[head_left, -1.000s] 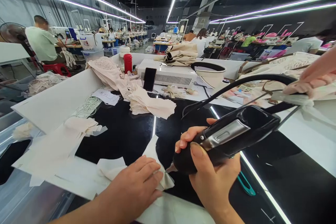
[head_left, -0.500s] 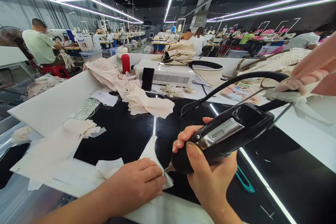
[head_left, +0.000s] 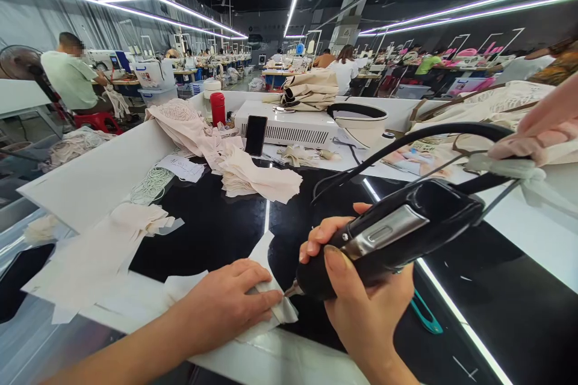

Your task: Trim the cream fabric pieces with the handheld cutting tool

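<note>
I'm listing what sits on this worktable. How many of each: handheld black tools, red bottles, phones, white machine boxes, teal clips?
Handheld black tool: 1
Red bottle: 1
Phone: 1
White machine box: 1
Teal clip: 1
Total: 5

glossy black table [head_left: 217, 234] strewn with cream fabric pieces [head_left: 257, 177].

left hand [head_left: 226, 307] presses cloth piece [head_left: 275, 307] | right hand [head_left: 365, 307] grips black tool [head_left: 388, 237]
</note>
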Tool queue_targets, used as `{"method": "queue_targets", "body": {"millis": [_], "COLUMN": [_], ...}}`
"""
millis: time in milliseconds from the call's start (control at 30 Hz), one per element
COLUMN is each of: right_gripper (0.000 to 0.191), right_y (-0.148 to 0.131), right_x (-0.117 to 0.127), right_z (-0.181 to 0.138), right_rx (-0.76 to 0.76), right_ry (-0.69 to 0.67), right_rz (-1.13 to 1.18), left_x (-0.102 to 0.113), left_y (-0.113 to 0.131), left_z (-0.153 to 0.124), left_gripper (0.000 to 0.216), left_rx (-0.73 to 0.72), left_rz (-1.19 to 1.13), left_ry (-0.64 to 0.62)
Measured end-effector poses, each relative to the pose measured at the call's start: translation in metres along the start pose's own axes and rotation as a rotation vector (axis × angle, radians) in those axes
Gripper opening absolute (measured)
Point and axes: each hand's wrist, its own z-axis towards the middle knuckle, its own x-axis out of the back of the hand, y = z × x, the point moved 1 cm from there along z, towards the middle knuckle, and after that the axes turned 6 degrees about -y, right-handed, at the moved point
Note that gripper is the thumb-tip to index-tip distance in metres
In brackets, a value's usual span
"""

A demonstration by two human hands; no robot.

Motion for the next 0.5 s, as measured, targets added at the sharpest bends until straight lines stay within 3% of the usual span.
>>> {"method": "queue_targets", "body": {"millis": [500], "right_gripper": [0.044], "right_y": [0.006], "right_x": [-0.003], "right_z": [0.010], "right_rx": [-0.032], "right_ry": [0.087], "right_rz": [-0.010], "left_x": [-0.002], "left_y": [0.002], "left_z": [0.004], "left_gripper": [0.020], "left_rx": [0.027], "left_rz": [0.006], "left_ry": [0.023]}}
